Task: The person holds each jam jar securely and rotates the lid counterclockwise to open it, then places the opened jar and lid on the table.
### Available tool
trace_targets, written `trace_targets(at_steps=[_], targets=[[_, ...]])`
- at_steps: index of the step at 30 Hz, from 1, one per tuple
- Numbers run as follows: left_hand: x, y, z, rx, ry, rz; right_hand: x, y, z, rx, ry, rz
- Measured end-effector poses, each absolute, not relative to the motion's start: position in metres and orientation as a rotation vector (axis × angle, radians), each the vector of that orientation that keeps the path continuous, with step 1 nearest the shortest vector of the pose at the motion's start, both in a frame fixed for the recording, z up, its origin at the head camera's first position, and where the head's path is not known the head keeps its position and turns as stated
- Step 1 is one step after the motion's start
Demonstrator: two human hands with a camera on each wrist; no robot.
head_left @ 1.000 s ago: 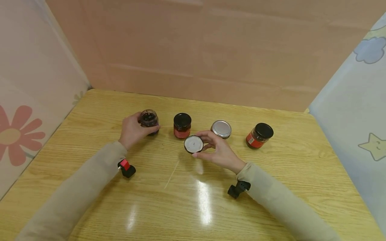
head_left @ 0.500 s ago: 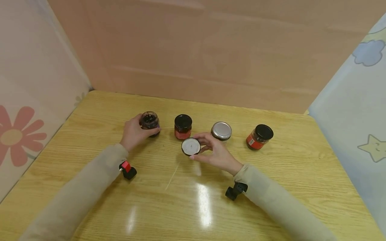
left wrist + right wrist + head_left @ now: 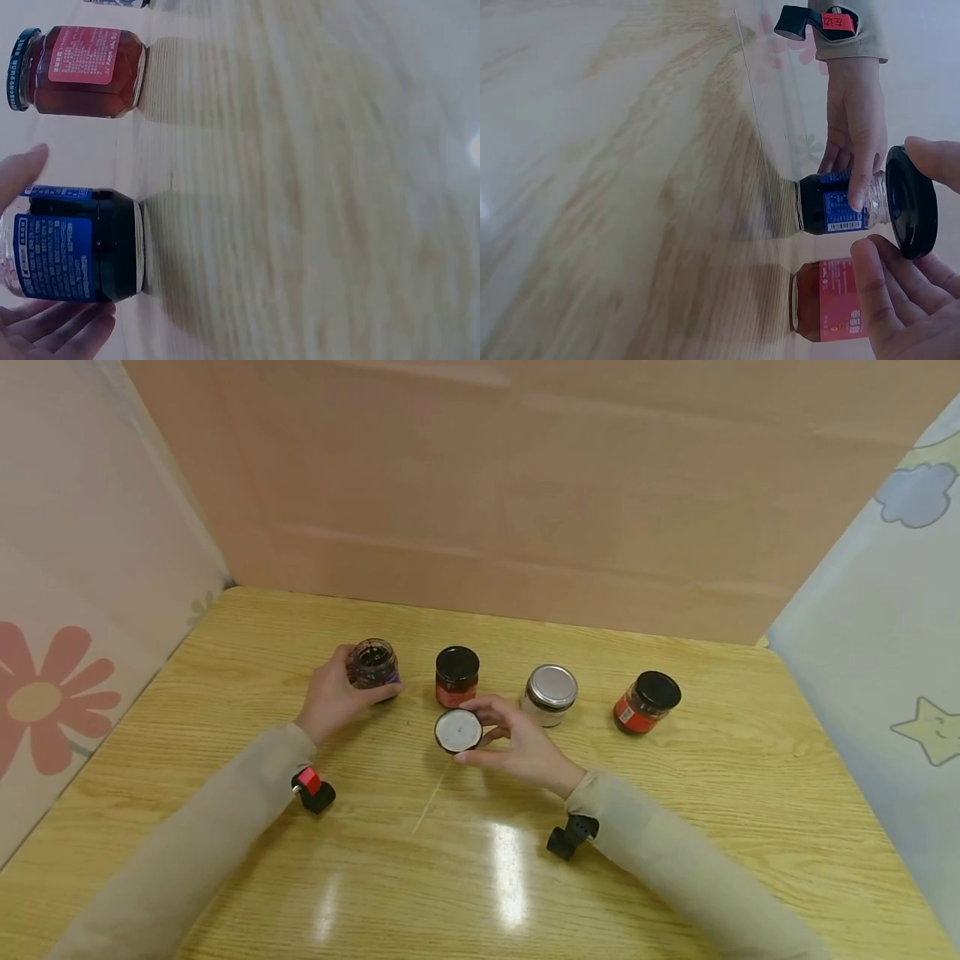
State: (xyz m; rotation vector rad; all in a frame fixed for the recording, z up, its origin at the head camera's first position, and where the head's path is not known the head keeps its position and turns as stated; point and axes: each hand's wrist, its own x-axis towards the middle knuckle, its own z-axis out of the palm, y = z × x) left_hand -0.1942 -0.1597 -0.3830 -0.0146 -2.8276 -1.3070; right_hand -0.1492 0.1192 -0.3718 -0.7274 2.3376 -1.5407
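My left hand (image 3: 332,697) grips an uncapped glass jar (image 3: 372,668) around its side, thumb to the front. The jar stands upright, with dark contents and a blue label (image 3: 54,257) that shows in the left wrist view. Between the thumb and fingers of my right hand (image 3: 525,750) is a black lid (image 3: 458,731), its white inner side tilted up toward the head camera. The lid is held above the table, to the right of the uncapped jar and apart from it. Just behind the lid stands a capped jar with a red label (image 3: 455,696).
A silver-lidded jar (image 3: 552,687) stands behind and right of my right hand. Farther right is another black-lidded jar (image 3: 647,702) with a red label. All stand on a wooden table (image 3: 465,877), with a plain panel (image 3: 495,493) behind and patterned panels at both sides.
My right hand has carried the lid to the left, toward the uncapped jar, and slightly nearer the front. My left hand has stayed around the jar almost without moving.
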Motion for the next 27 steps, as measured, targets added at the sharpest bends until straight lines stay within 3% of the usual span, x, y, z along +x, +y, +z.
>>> trace_targets(at_steps=[27], targets=[[-0.194, -0.162, -0.381, -0.050, -2.805, -1.336, -0.158, 0.064, -0.385, -0.637, 2.308, -1.514]])
